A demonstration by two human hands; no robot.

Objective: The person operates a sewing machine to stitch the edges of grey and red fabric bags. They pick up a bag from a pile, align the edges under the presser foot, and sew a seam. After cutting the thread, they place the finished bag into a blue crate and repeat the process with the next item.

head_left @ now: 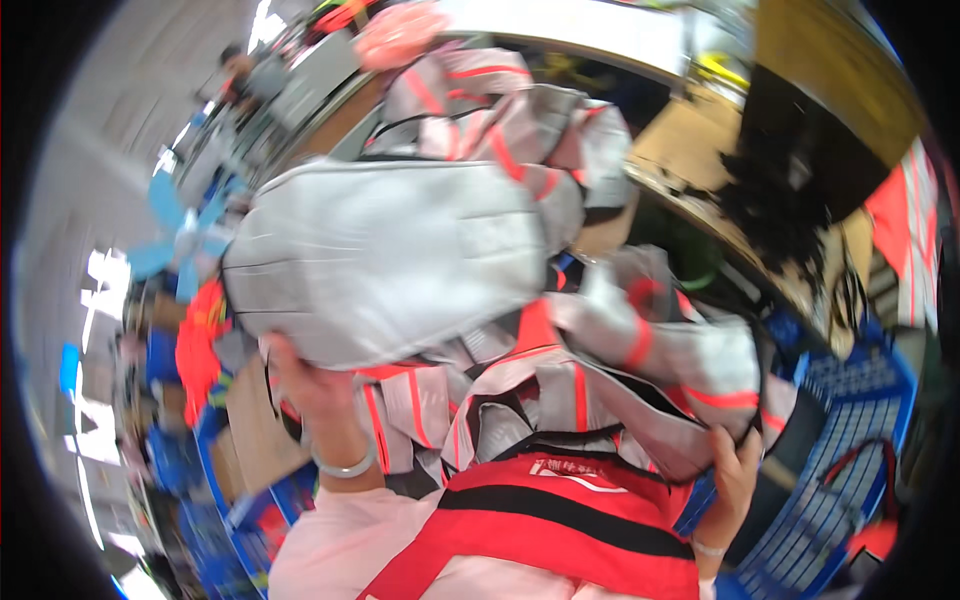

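Note:
My left hand (310, 385) grips the lower edge of a large silver-grey fabric panel (390, 255) with a rounded end and dark edging, lifted towards the left. The thumb and part of the fingers are hidden by it. My right hand (738, 465) is closed on the lower edge of a grey fabric piece with orange-red strips (700, 370), at the right. Whether the two pieces are joined cannot be made out, as motion blurs them. More grey pieces with orange-red strips (480, 110) lie heaped behind and between my hands.
Blue plastic crates (850, 420) stand at the right and lower left. A worktable (700, 200) with cardboard and dark material runs along the back right. A blue fan (185, 235) and bright orange fabric (203, 350) are at the left. My red apron (570, 520) borders the heap.

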